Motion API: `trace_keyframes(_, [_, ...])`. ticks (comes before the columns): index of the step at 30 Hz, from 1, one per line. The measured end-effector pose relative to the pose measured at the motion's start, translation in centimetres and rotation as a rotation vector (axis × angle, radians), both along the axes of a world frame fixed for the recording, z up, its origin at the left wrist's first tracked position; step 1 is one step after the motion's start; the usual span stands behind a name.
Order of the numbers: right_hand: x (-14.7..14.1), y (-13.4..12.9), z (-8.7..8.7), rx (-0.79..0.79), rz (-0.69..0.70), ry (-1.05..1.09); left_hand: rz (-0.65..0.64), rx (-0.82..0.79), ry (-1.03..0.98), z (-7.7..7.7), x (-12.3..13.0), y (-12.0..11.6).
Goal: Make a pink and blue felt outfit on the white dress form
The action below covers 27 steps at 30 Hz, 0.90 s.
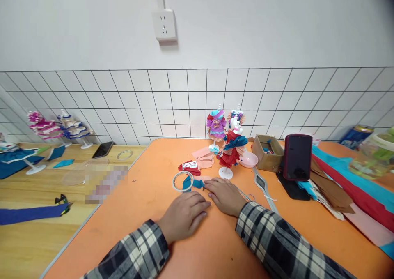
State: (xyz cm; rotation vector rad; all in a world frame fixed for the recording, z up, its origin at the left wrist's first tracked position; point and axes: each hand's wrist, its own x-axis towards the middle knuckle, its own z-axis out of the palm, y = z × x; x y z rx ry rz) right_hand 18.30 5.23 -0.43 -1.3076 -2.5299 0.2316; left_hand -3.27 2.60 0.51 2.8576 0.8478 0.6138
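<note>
My left hand [184,214] rests palm down on the orange table, its fingers loosely bent towards the right and nothing visible in them. Just ahead, my right hand [226,194] lies nearly flat with fingers stretched out to the left. Its fingertips reach the end of a small gathered piece of teal crepe paper [198,183]; whether they touch it is hard to tell. A roll of clear tape [174,181] lies beyond my left hand, with teal paper seen through its ring. Behind it are folded dark red paper [193,171], a white labelled packet [189,165] and pink paper strips [204,157].
Dressed figurines on stands [225,173], a pink bowl [248,159] and a cardboard box [267,157] stand at the back. A phone [297,157], grey scissors-like tool [265,188] and coloured paper strips [357,180] lie right. A wooden table [37,246] adjoins left, holding more figurines.
</note>
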Motion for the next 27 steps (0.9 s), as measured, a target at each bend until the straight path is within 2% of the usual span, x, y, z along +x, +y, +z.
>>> trace_keyframes(3, [0.4,-0.8,0.3,0.003,0.009,-0.041,0.167,-0.021,-0.093,-0.9,1.3,-0.7])
trace_keyframes(5, [0.6,-1.8,0.5,0.002,0.022,-0.085,0.220,-0.035,-0.088,-1.3,1.2,-0.4])
trace_keyframes(8, [1.0,-3.3,0.2,-0.027,-0.032,-0.084,0.165,-0.086,0.015,-1.4,0.6,0.3])
trace_keyframes(11, [1.7,-3.9,-0.4,-0.005,-0.094,0.037,0.093,-0.100,0.077,-1.2,0.1,0.6])
trace_keyframes(14, [2.8,-3.8,-0.5,0.015,0.012,0.079,0.022,-0.086,0.099,-0.8,-0.1,0.6])
trace_keyframes(17, [3.7,-4.0,-0.2,-0.038,0.108,-0.003,0.015,-0.079,0.111,-0.6,-0.3,0.6])
trace_keyframes(22, [4.3,-6.0,0.3,-0.040,-0.052,-0.084,0.181,-0.011,0.100,-0.5,-0.3,1.0])
trace_keyframes(25, [4.6,-7.0,0.2,-0.088,-0.070,-0.013,0.320,0.053,0.115,-0.6,0.0,1.5])
trace_keyframes(27, [4.9,-7.0,0.2,-0.124,-0.064,0.022,0.363,0.064,0.129,-0.7,0.6,2.2])
